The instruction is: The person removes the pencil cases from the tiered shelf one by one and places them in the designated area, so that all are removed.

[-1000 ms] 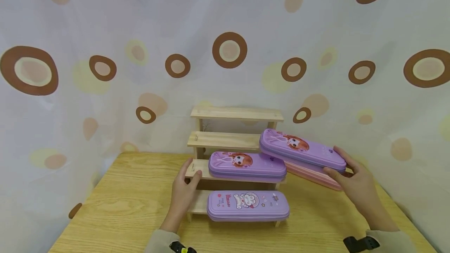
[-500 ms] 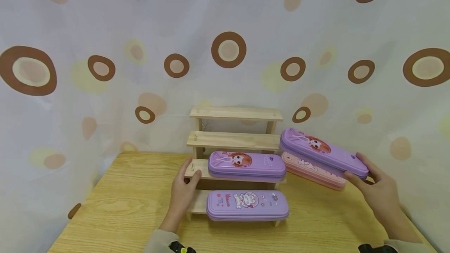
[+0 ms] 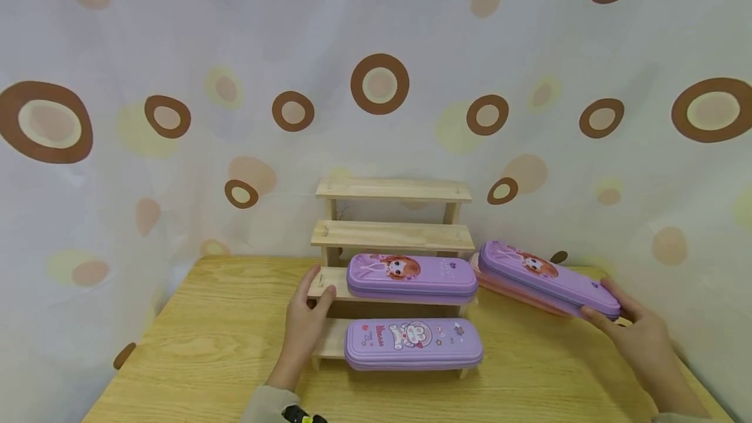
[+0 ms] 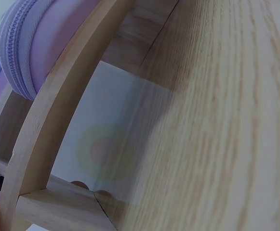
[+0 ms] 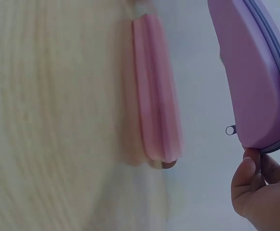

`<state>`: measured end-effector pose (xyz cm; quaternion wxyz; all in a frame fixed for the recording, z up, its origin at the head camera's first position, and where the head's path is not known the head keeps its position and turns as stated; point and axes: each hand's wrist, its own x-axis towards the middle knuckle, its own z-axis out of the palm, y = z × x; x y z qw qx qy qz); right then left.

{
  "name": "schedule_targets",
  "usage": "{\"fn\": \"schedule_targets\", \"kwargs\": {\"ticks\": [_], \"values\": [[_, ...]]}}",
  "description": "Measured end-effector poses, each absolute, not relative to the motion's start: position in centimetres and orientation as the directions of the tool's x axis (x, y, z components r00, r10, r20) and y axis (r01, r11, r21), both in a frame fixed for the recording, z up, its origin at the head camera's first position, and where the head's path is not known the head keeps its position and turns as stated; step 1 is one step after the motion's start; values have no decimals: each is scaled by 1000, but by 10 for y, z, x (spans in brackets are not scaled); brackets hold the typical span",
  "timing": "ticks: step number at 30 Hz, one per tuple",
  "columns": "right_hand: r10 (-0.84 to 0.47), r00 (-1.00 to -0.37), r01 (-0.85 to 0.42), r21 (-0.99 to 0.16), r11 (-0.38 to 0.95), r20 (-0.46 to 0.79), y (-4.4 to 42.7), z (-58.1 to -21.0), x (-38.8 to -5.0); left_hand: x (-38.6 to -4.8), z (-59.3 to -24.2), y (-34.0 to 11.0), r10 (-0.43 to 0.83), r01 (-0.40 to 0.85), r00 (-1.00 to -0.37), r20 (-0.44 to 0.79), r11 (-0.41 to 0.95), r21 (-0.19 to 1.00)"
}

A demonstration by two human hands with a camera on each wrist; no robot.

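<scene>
We judge the step in hand to be the handling of a glossy purple, long, round-cornered zip case with a red-haired cartoon girl on its lid [image 3: 546, 279], off to the right of a pale wooden four-tier stepped rack [image 3: 388, 234]. Our right hand [image 3: 643, 338] pinches the case's right end between thumb and fingers; the case slants, its left end farther back. In the head view it overlaps a pink, slim, ribbed-sided case [image 5: 156, 91] lying on the tabletop beside the rack, though the right wrist view shows a gap between the two.

Our left hand [image 3: 305, 318] grips the left end of the second tier from the bottom, thumb in front and index finger behind, which seems meant to steady the rack. The next move, as we see it, calls for a firm hold, since only one end of the long case is supported, and for care around the pink case.

On materials: the held case looks like a smooth moulded shell with softly bulging sides, a grey-blue zip [image 5: 267, 29] round its seam and a small metal zip pull [image 5: 231, 130]. A matching purple girl-print case [image 3: 412, 277] lies flat on the tier we grip, and a lilac case with a white cartoon animal [image 3: 414, 343] on the lowest. The rack is plain, light-grained board; the tabletop [image 3: 223, 318] is yellower, with streaky grain (blurred in the right wrist view).
</scene>
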<state>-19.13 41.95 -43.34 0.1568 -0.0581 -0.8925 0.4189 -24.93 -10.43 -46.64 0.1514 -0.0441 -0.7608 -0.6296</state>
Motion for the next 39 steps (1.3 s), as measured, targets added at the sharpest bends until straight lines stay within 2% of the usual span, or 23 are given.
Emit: {"fn": "schedule_targets", "kwargs": {"ticks": [10, 20, 29, 39], "values": [[190, -951, -47, -722, 691, 244, 419, -454, -196, -249, -467, -106, -130, 260, -949, 289, 202, 944], [121, -977, -40, -713, 700, 173, 419, -461, -198, -250, -468, -106, -133, 261, -947, 292, 210, 942], [92, -995, 37, -674, 738, 46, 422, -459, -205, -251, -468, -106, -136, 257, -947, 290, 213, 942], [41, -999, 28, -641, 767, 5, 427, -466, -210, -249, -468, -105, -134, 262, -947, 293, 212, 941]]}}
